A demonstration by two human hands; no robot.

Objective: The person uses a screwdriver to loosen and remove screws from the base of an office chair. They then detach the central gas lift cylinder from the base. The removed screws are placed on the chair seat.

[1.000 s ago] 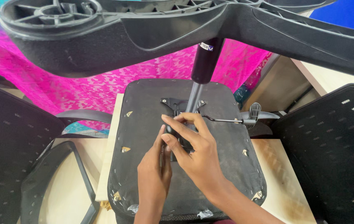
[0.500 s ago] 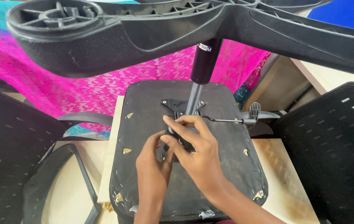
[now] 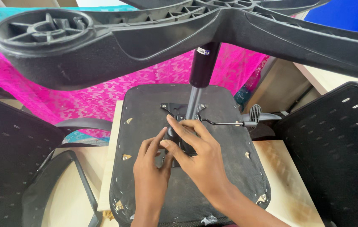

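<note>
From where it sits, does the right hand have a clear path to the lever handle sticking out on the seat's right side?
Probably yes. The right hand rests on the mechanism plate, and the lever handle lies just beyond it over the upturned seat, with nothing between them.

Pink patterned cloth [image 3: 103,98] hangs behind; perforated black chair backs [image 3: 334,147] flank the wooden table [image 3: 288,185].

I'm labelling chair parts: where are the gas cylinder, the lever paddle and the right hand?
gas cylinder [image 3: 199,69], head view, black upper tube.
lever paddle [image 3: 254,113], head view, ribbed face.
right hand [image 3: 204,162], head view, back of hand.
</note>
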